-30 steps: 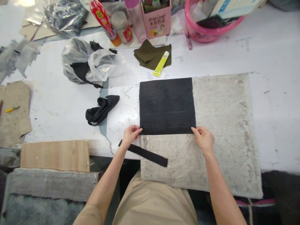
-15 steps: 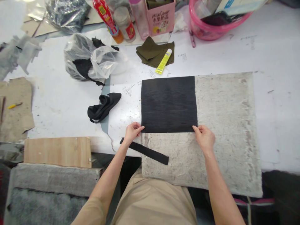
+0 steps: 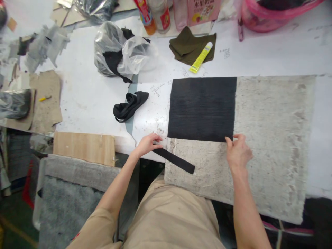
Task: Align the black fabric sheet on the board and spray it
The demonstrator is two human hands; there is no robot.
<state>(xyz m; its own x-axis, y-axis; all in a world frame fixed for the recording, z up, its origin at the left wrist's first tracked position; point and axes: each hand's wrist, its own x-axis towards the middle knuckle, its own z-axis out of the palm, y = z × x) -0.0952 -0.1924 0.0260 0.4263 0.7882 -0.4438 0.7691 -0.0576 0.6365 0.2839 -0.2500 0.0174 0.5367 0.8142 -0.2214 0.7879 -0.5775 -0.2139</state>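
Observation:
A black ribbed fabric square [image 3: 202,105] lies flat on the left part of a grey felt board [image 3: 277,138]. My right hand [image 3: 238,154] pinches the square's near right corner. My left hand [image 3: 148,143] is off the square's near left corner, its fingers curled together over the left end of a black strip [image 3: 176,161]. The strip lies slanted across the board's near left edge, and the hand hides its left end.
A crumpled black cloth [image 3: 129,105] lies left of the square. Behind it are a plastic bag [image 3: 124,55], folded olive cloth [image 3: 186,46] and a yellow glue tube [image 3: 201,58]. A wooden board [image 3: 84,148] sits at the near left, and a pink basin [image 3: 272,14] at the far right.
My left hand let go of the square's near left corner and dropped to the strip's end. The view swung left, so everything sits further right. My right hand stays at its corner.

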